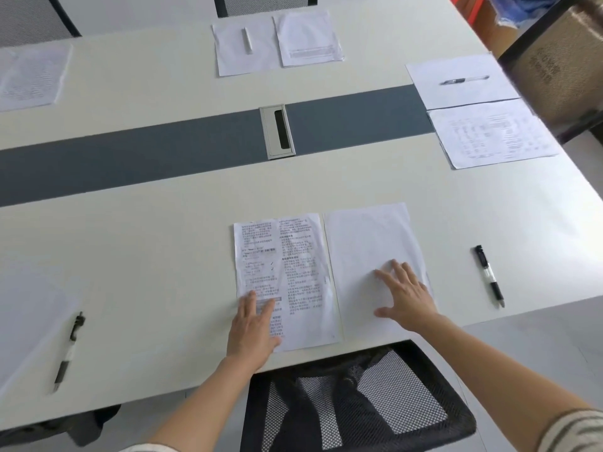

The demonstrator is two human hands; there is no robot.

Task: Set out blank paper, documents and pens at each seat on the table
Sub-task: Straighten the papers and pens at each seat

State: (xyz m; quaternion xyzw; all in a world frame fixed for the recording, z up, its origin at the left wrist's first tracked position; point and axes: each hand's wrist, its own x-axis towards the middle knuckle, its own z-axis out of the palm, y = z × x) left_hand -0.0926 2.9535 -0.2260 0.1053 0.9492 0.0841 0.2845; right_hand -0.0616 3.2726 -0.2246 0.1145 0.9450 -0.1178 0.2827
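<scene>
Two sheets side by side just beyond chair point(355, 396): document point(284, 275) under flat, open left hand point(253, 327), blank paper point(368, 249) under splayed right hand point(404, 295), nothing gripped. Thin, floppy, slippery; best slid by flat palms. Pen point(489, 275) right of chair.

Printed document point(287, 278) flat beside blank sheet point(375, 265), black pen point(489, 275) right

I see my two arms bare from the hands up to above the elbows. My left hand point(253, 327) and my right hand point(406, 296) wear no gloves or rings. A short sleeve point(574, 430), light with dark stripes, covers my right upper arm.
</scene>
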